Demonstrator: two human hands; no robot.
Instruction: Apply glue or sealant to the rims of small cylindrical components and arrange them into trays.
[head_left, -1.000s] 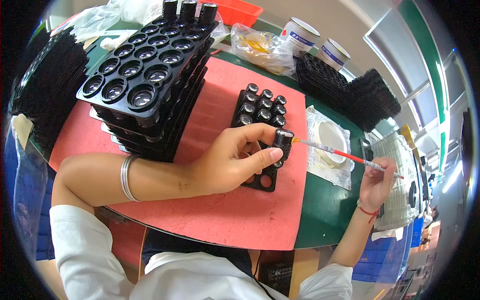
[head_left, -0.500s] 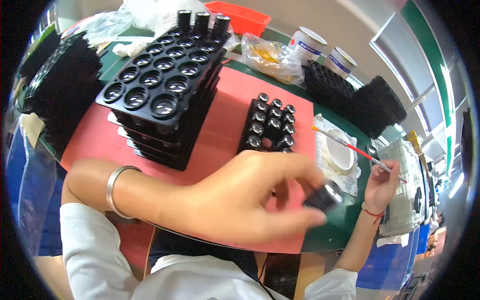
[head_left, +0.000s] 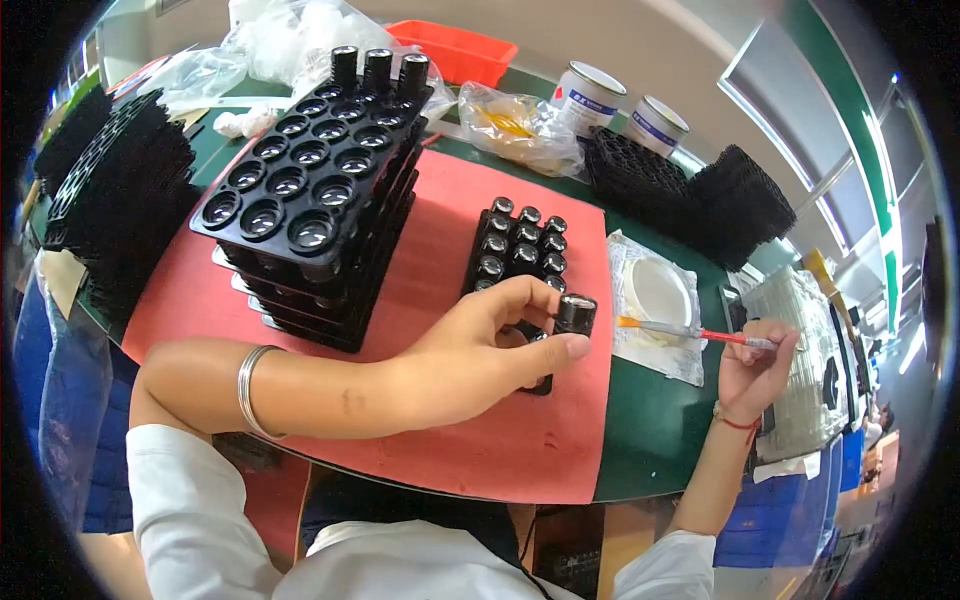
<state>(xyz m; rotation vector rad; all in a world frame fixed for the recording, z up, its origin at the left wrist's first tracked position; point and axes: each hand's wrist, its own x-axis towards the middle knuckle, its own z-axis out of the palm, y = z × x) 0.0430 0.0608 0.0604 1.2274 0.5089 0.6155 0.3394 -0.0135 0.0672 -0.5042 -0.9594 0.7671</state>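
Between thumb and fingers, my left hand (head_left: 465, 365) grips a small black lens barrel (head_left: 576, 316) with a glassy top, roughly upright over the pink mat (head_left: 480, 440). My right hand (head_left: 757, 372) is closed round a paintbrush (head_left: 675, 328) with a red handle; its orange bristles point left and lie close to the barrel. I cannot tell whether they touch. Behind my left hand stands a black tray (head_left: 469, 268) with several glass-topped barrels upright in it; the hand hides its near part. A round white dish (head_left: 660, 285) lies on paper beyond the brush.
At left a tall stack of black lens trays (head_left: 330, 215) rises from the mat. More black trays (head_left: 120, 190) are piled at far left. Two paint cans (head_left: 590, 97), a plastic bag (head_left: 520, 125), a red bin (head_left: 460, 50) and black racks (head_left: 740, 205) line the back.
The left hand has drawn back left, bringing the barrel upright. The brush has swung level, its bristles now beside the barrel. The whole view has shifted slightly.
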